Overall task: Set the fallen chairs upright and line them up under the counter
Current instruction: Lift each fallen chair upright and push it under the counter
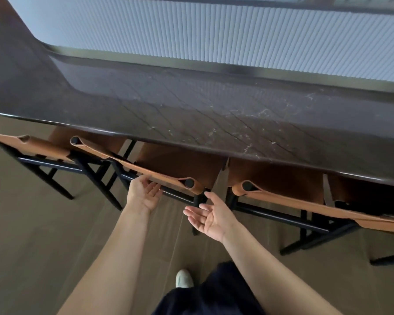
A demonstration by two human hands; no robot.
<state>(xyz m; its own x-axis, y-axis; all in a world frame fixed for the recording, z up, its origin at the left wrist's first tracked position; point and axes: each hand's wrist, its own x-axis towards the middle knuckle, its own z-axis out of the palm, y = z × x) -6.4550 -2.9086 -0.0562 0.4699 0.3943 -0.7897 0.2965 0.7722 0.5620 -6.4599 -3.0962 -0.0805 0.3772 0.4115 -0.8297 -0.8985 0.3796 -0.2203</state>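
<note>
Several chairs with black frames and tan leather backs stand upright along the dark stone counter (214, 114), seats tucked under its edge. The middle chair (132, 165) is right in front of me. My left hand (143, 193) is palm up, fingers relaxed, its fingertips at the lower edge of that chair's leather back. My right hand (210, 214) hovers open, palm up, just below the chair's right back post, touching nothing. A chair to the left (32, 144) and one to the right (305, 201) stand beside it.
A ribbed white panel (214, 32) rises behind the counter. The floor (43, 246) is brown wood. My foot in a pale shoe (184, 278) is on the floor below my arms. A further chair's legs (389, 261) show at the far right.
</note>
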